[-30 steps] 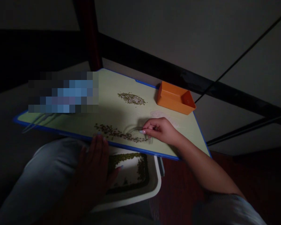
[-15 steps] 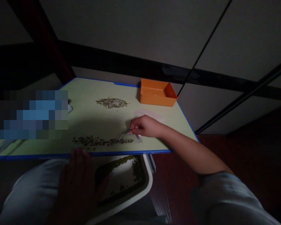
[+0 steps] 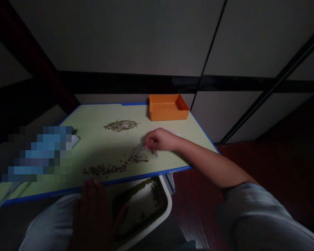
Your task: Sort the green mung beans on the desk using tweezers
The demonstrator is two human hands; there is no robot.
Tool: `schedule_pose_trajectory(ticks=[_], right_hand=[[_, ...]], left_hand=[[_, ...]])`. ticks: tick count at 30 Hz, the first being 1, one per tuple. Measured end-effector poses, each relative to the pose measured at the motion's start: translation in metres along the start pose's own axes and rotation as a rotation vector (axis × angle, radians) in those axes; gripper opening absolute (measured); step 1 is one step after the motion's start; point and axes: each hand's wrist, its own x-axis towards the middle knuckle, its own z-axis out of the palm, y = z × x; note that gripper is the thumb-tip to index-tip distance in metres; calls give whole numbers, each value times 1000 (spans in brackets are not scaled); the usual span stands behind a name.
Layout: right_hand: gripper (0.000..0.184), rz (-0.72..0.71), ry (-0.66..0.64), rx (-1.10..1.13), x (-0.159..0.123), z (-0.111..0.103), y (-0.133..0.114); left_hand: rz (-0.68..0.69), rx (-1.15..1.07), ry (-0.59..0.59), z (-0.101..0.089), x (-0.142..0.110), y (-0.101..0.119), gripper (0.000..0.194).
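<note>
My right hand (image 3: 159,139) is closed in a pinch on a clear half-round plastic piece (image 3: 136,149) that looks like a protractor. It is held low over the pale yellow tabletop (image 3: 94,139). A few dark seeds (image 3: 141,159) lie under or against its lower side. Left of them spreads a loose pile of dark seeds or beans (image 3: 104,169). My left hand (image 3: 94,209), in deep shadow, has its fingers stretched out near the table's front edge, with the thumb apart; it holds nothing visible. Beside it, below the edge, sits a white-rimmed tray (image 3: 168,200) with green grains inside.
An orange open box (image 3: 169,115) stands at the far right corner. A green-and-white grain pile (image 3: 121,125) lies toward the back. Pale grains (image 3: 170,130) are partly hidden behind my right hand. A pixelated blue patch (image 3: 42,150) covers the left side. Cabinet panels rise behind.
My right hand and the clear piece have shifted slightly away from the front edge. Some dark seeds now lie apart from the main pile, near the piece. The camera view has also tilted.
</note>
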Motion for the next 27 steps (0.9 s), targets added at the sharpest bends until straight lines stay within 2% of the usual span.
schedule_pose_trajectory(ticks=[4, 6, 8, 12, 16, 22, 27], right_hand=[[12, -9, 145, -32, -6, -11, -7], [14, 10, 216, -137, -10, -18, -9], [14, 37, 233, -269, -12, -23, -11], [14, 61, 159, -439, -11, -25, -10], [15, 67, 128, -503, -11, -26, -7], [16, 55, 2, -402, -17, -36, -8], [16, 86, -84, -278, -21, -40, -11]], left_hand=[[4, -5, -1, -2, 0, 0, 93], [10, -12, 7, -2, 0, -1, 93], [15, -14, 16, 0, 0, -2, 94], [15, -5, 19, 2, -1, -2, 94], [-4, 5, 18, 1, -1, 0, 92], [-19, 21, -13, -4, 1, 3, 92], [-25, 30, 7, 2, -1, 0, 87]])
